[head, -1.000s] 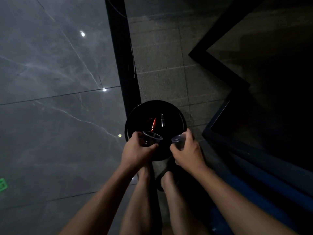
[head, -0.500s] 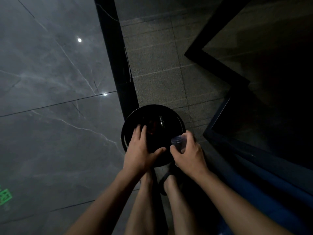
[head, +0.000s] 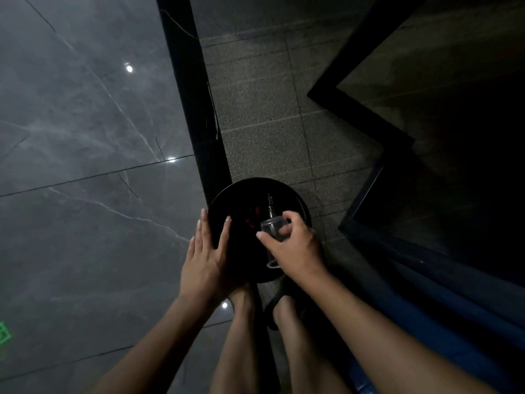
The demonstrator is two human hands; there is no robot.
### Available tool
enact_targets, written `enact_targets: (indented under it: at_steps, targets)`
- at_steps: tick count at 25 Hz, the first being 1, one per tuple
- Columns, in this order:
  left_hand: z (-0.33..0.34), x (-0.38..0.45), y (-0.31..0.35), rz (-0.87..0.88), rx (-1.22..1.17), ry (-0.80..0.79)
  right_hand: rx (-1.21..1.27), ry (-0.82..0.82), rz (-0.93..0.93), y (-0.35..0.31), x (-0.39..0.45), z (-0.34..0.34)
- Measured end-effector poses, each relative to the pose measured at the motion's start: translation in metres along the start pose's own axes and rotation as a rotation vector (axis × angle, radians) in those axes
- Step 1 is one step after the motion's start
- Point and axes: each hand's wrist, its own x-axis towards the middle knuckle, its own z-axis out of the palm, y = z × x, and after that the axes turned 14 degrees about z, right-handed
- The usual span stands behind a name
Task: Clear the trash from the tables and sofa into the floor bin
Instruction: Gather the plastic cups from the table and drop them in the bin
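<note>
A round black floor bin (head: 287, 189) stands on the floor just in front of my feet. Inside it I make out something red (head: 254, 217) and a dark bottle (head: 271, 207). My right hand (head: 292, 243) grips a clear plastic cup (head: 274, 228) over the bin's opening. My left hand (head: 206, 257) hovers with straight fingers over the bin's left rim and holds nothing. The room is dim and the bin's bottom is hard to see.
Glossy grey marble floor (head: 85, 194) lies to the left of a black strip (head: 193, 103). Rough grey tiles (head: 261, 123) lie beyond the bin. A dark table with a black frame (head: 363, 109) stands to the right, and a blue sofa edge (head: 426, 302) at lower right.
My left hand let go of its clear cup over the bin and now is empty, shifted left to the rim. My right hand moved its cup leftward over the opening.
</note>
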Motion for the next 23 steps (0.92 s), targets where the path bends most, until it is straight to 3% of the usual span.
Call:
enact_targets:
  at_steps: [5, 12, 19, 23]
  targets:
    - [0.005, 0.003, 0.0, -0.023, 0.068, 0.005, 0.1, 0.102, -0.036, -0.023, 0.0, 0.012]
    - [-0.016, 0.003, 0.002, -0.044, 0.048, -0.148, -0.112, -0.07, 0.029, -0.016, -0.015, 0.001]
    - [-0.1, -0.017, 0.029, -0.082, -0.023, -0.153, -0.319, -0.163, -0.013, -0.011, -0.075, -0.059]
    - [-0.155, -0.05, 0.065, -0.016, -0.011, -0.196, -0.34, -0.155, -0.005, -0.02, -0.122, -0.106]
